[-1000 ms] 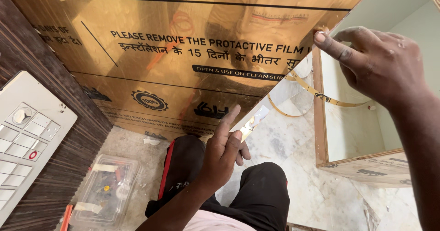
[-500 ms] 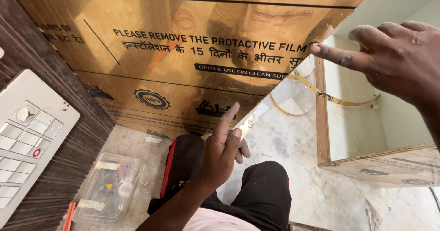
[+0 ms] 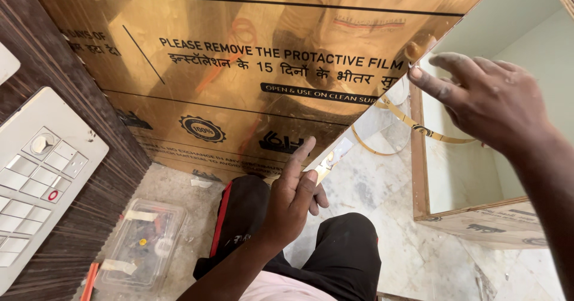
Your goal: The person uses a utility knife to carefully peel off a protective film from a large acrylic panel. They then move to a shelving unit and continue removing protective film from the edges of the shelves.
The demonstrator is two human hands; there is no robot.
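A large gold mirror-finish panel (image 3: 239, 92) with a printed protective film fills the upper middle of the view. My left hand (image 3: 296, 193) presses flat against its lower edge with fingers extended. My right hand (image 3: 484, 101) is at the panel's right edge, index fingertip touching the edge, the other fingers loosely curled. Neither hand grips anything. My knees in black trousers (image 3: 335, 253) show below the panel.
A dark wood-grain wall with a white switch plate (image 3: 36, 181) stands on the left. A clear plastic box (image 3: 140, 247) of small parts and an orange tool (image 3: 88, 282) lie on the marble floor. An open plywood cabinet (image 3: 460, 175) is on the right, with thin gold strips (image 3: 418, 130) nearby.
My right hand has slid along the panel's right edge and its fingers have spread a little. The left hand has stayed pressed at the lower edge.
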